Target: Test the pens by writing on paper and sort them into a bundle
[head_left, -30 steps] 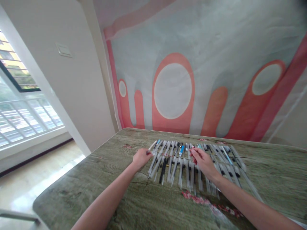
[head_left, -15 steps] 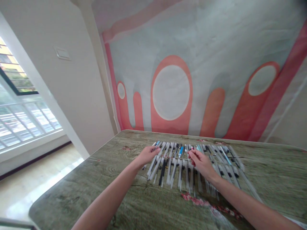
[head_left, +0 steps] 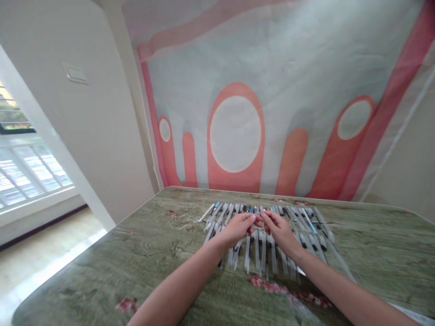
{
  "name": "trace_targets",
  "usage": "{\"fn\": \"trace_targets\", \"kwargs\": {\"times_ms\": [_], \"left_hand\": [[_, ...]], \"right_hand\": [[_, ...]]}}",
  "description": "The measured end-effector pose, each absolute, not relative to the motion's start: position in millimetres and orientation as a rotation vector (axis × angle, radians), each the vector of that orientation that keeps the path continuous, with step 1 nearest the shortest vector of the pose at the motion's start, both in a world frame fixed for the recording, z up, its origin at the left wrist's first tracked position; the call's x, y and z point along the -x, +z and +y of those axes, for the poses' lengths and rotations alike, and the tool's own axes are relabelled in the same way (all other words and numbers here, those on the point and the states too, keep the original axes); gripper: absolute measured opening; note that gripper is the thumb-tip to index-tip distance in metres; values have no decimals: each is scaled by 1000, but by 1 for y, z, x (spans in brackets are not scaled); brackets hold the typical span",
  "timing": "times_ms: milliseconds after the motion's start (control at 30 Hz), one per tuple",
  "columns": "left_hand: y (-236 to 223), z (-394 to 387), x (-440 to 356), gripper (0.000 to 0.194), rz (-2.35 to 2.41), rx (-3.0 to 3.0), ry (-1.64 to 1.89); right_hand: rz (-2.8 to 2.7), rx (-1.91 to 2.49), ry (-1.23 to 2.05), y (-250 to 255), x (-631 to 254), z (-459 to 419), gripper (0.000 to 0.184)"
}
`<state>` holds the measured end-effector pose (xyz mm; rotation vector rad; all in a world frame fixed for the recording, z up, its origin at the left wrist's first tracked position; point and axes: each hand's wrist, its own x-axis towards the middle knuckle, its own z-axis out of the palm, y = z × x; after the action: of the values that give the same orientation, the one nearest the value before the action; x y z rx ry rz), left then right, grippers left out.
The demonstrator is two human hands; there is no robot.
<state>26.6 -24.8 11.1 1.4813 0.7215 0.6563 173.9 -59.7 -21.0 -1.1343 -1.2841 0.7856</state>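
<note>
Evidently, the slim pens (head_left: 263,253) lie in two rows on the surface (head_left: 136,253) beneath the left hand (head_left: 239,226) and right hand (head_left: 279,230), both drawn narrow, contents indiscernible; judged light, stiff and slippery, each suits a mid-barrel pinch.

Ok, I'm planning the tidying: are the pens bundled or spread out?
Spread out: the pens lie side by side in two rows on the table; the left hand and right hand hide some.

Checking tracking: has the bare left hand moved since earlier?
Yes, the left hand moved right, from below-left of the large white wall oval to beneath it.
</note>
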Motion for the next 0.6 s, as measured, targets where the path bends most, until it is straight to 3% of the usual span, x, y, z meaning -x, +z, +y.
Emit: {"fn": "trace_targets", "kwargs": {"times_ms": [133, 367, 600], "left_hand": [[2, -27, -27, 42, 763, -1491, 663], [9, -36, -28, 39, 643, -1390, 997], [4, -37, -33, 46, 573, -1127, 955]], "right_hand": [[-1280, 1112, 791, -21, -172, -61, 37], [-1403, 1049, 962, -22, -166, -66, 34], [-1554, 968, 1031, -23, -160, -69, 28]]}}
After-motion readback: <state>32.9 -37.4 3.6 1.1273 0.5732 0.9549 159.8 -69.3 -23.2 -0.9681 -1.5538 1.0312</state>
